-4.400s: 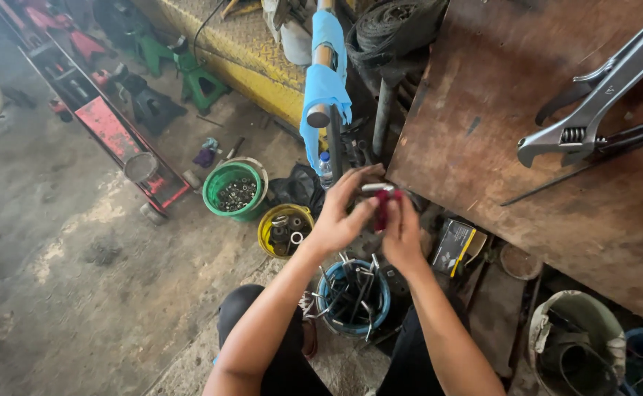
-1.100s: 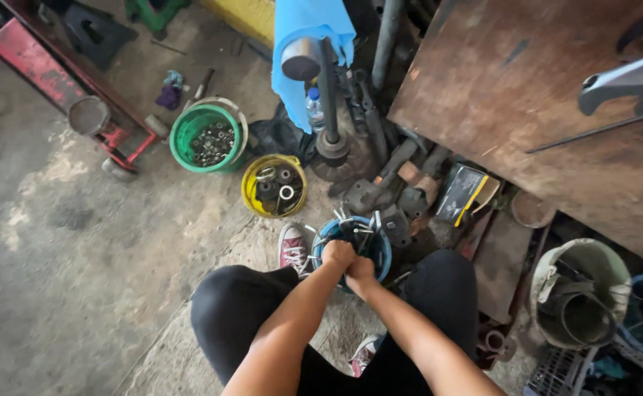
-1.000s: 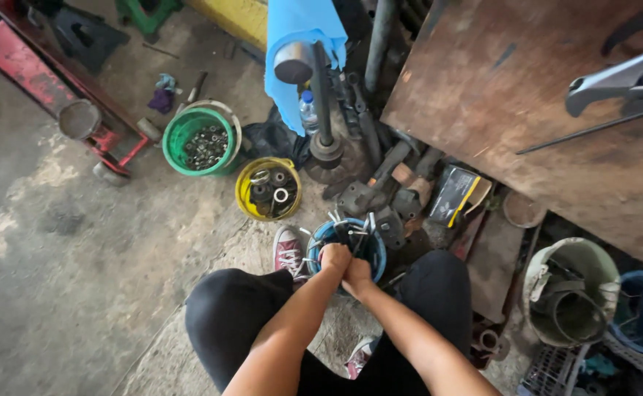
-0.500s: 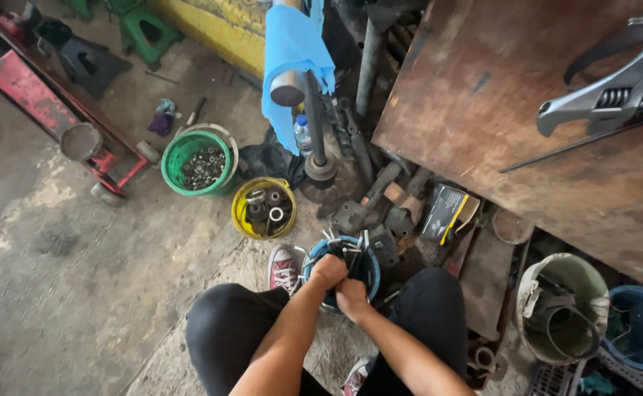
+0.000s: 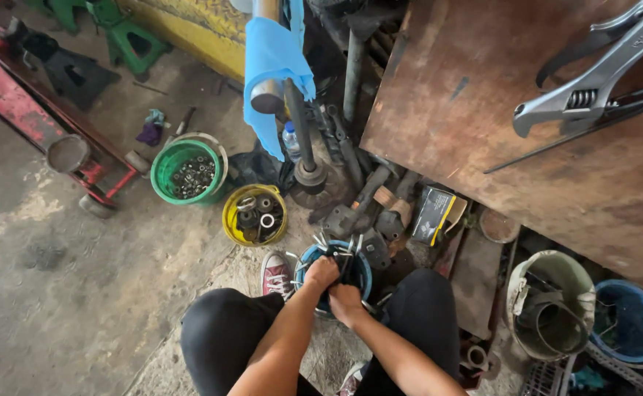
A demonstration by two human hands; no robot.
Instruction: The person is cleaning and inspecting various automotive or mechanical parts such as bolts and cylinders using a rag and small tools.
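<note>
Soft daylight is filling the scene; no hard glare is showing. The concrete floor [image 5: 57, 293] is reading bright and slightly washed at left. Deep shadow is pooling under the rusty worktop [image 5: 483, 110], hiding detail there. Wide-angle distortion is bending the edges. Focus is holding fairly sharp; the wrench [image 5: 593, 81] is looming large, slightly soft.

Both forearms bare, no sleeves in view. Left hand [image 5: 322, 272] bare, no glove, no ring or watch visible. Right hand [image 5: 346, 302] bare, likewise ungloved. Black trousers [image 5: 222, 334] on both legs, plain dark fabric, snug over knees, no visible markings. Red canvas sneaker [image 5: 275, 274] on left foot: white laces, white rubber toe cap, scuffed and dusty. Second shoe partly seen near bottom edge between legs, pale sole, detail unclear.
</note>
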